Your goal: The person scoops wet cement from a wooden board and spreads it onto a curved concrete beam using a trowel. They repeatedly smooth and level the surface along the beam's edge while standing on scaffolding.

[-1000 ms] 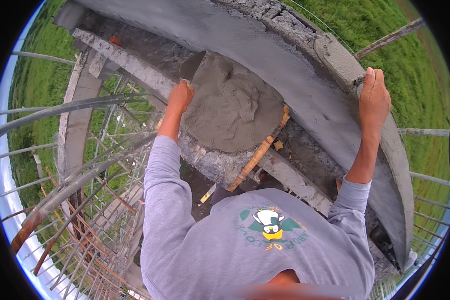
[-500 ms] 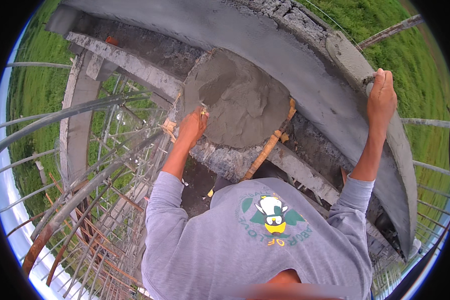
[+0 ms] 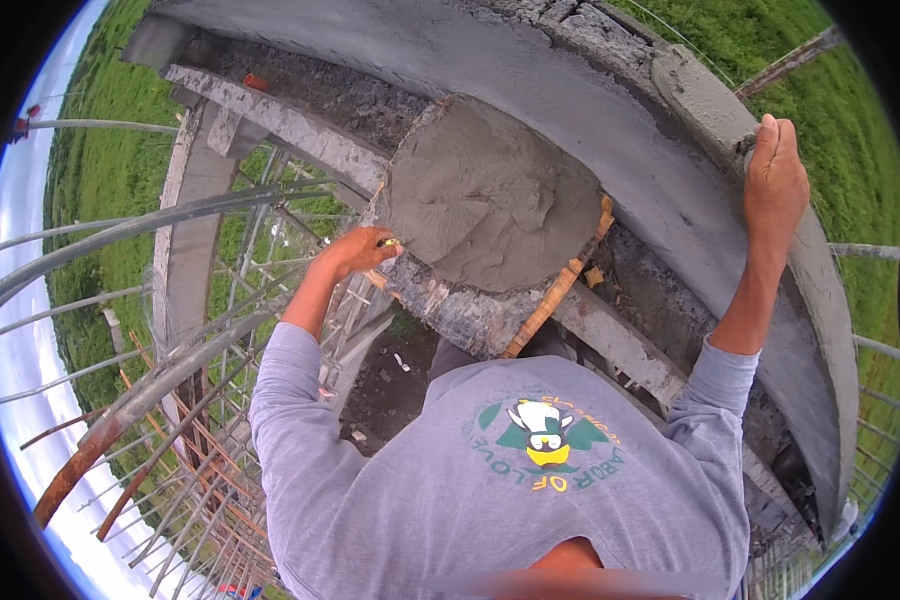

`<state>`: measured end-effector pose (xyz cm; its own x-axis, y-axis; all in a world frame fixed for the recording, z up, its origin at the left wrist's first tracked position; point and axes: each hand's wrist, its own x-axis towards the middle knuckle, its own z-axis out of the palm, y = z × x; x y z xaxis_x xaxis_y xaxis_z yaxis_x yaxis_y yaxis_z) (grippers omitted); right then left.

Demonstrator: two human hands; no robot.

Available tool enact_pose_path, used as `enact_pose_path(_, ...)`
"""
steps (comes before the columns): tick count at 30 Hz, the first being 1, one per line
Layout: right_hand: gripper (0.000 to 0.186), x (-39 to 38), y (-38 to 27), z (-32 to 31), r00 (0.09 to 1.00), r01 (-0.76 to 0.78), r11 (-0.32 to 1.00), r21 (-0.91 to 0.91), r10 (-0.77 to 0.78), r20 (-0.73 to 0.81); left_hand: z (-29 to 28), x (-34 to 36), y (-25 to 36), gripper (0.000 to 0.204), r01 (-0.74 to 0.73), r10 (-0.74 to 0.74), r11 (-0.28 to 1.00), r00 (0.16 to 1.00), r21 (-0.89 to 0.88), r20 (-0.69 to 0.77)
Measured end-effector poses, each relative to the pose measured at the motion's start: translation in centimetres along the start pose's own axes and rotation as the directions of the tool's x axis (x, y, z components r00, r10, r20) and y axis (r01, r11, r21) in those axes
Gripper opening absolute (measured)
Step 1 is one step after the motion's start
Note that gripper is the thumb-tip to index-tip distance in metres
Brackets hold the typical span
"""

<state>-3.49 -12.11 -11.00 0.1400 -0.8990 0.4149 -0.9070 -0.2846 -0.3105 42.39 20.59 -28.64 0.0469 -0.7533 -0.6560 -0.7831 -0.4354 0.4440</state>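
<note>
My left hand (image 3: 358,250) clamps a yellow trowel handle (image 3: 389,242) beside wet mortar (image 3: 490,200); my right hand (image 3: 776,190) tops the curved concrete wall (image 3: 620,150), its grip unclear

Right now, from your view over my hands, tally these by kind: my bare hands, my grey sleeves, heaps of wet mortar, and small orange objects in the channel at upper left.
Bare hands: 2 (left hand, right hand)
Grey sleeves: 2 (left sleeve, right sleeve)
Mortar heap: 1
Orange object: 1
Total: 6
</note>
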Motion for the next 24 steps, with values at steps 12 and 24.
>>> enact_pose_path(12, 0.041, -0.5, -0.8, 0.3, 0.993, -0.039, 0.998, 0.055, 0.045, -0.108, -2.4, 21.1, 5.6, 0.069, -0.238, 0.204, 0.966, 0.943, 0.105, 0.263)
enact_pose_path(24, 0.04, -0.9, -0.4, 0.6, 0.993, -0.071, 0.994, 0.083, 0.078, -0.092, -3.8, 15.3, 6.3, 0.053, -0.377, 0.381, 0.877, 0.923, 0.299, 0.047)
